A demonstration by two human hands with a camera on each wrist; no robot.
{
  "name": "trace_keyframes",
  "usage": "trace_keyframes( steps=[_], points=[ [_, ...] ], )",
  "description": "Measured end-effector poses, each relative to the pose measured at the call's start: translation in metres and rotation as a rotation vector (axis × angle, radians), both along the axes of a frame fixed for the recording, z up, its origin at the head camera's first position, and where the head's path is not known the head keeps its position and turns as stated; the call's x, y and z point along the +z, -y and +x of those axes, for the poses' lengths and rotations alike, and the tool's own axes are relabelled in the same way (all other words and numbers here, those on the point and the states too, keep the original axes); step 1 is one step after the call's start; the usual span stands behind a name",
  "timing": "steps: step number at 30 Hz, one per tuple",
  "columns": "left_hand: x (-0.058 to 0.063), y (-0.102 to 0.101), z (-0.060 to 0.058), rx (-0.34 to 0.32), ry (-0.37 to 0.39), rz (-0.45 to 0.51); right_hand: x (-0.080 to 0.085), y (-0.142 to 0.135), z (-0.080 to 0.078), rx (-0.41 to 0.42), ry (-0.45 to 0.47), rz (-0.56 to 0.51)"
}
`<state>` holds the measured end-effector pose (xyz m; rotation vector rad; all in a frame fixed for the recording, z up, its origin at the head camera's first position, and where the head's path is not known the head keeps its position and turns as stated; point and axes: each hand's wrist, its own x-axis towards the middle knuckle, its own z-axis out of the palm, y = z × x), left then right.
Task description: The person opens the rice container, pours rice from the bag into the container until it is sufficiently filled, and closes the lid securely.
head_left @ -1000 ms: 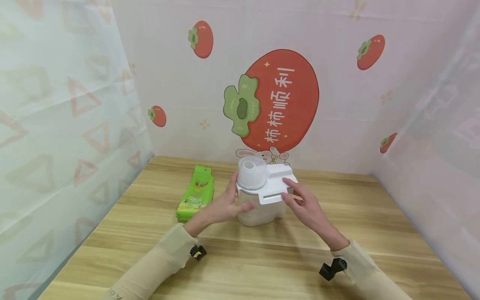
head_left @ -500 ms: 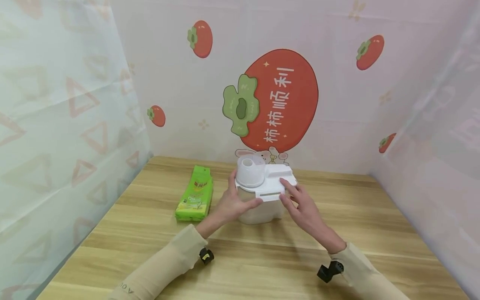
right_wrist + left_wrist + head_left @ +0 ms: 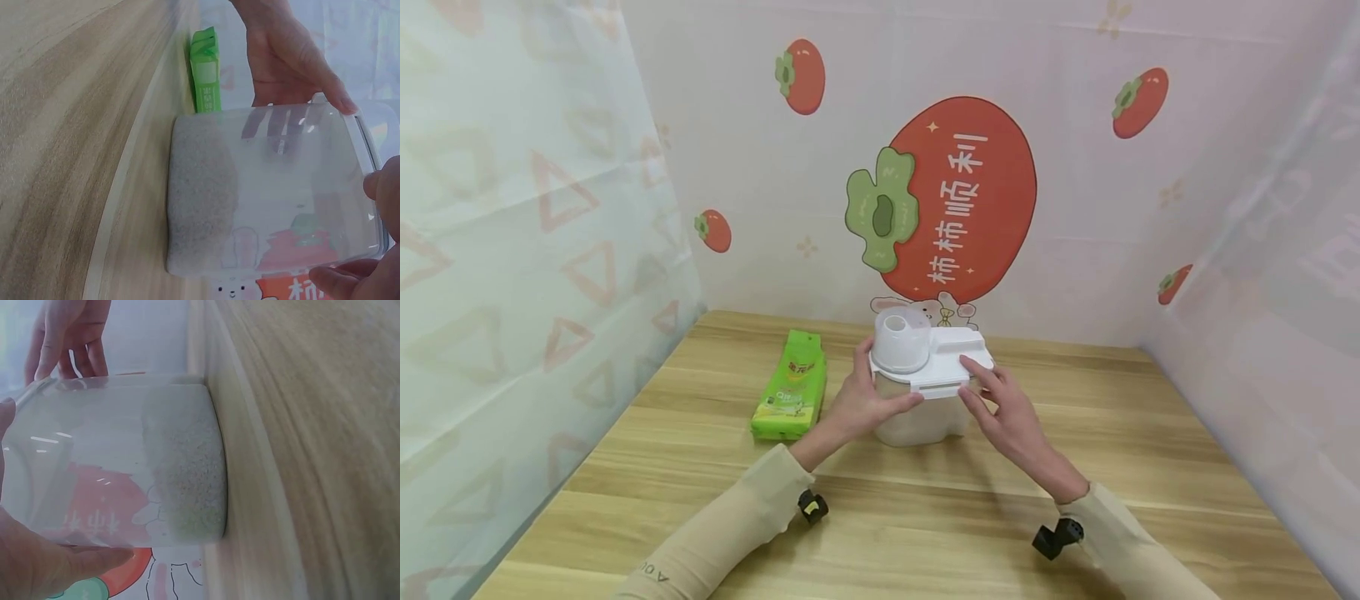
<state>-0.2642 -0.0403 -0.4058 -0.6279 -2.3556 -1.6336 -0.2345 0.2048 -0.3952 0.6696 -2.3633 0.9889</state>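
A clear storage container (image 3: 917, 421) with a white lid (image 3: 951, 362) stands on the wooden table. Pale, rice-like grain (image 3: 200, 187) fills its lower part. A translucent cup (image 3: 901, 340) sits upside down on the lid's left side. My left hand (image 3: 867, 404) grips the container's left side, fingers along the wall and thumb on the slotted front latch (image 3: 938, 389). At the right front corner, my right hand (image 3: 1011, 417) holds the lid, with a finger on top and the thumb by the latch's right end. In the right wrist view, left fingers show through the clear wall.
A green printed bag (image 3: 792, 387) lies on the table (image 3: 880, 517) left of the container. A patterned cloth backdrop (image 3: 1075, 250) rises behind the table, with cloth sides left and right.
The front latch has swung down from jutting outward to near the container's front. My left thumb has moved right onto it, and the container has shifted slightly. The green bag stays put.
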Motion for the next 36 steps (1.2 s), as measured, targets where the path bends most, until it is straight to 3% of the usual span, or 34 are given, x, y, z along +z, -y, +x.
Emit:
trace_keyframes(
  steps=[18,36],
  points=[
    [0.0041,0.0015,-0.0018,0.022,-0.027,-0.014,0.0012,0.0011,-0.0009,-0.037,-0.022,0.011],
    [0.003,-0.0009,-0.0029,0.024,-0.043,0.016,-0.003,0.0052,-0.0024,-0.092,-0.124,0.023]
  ],
)
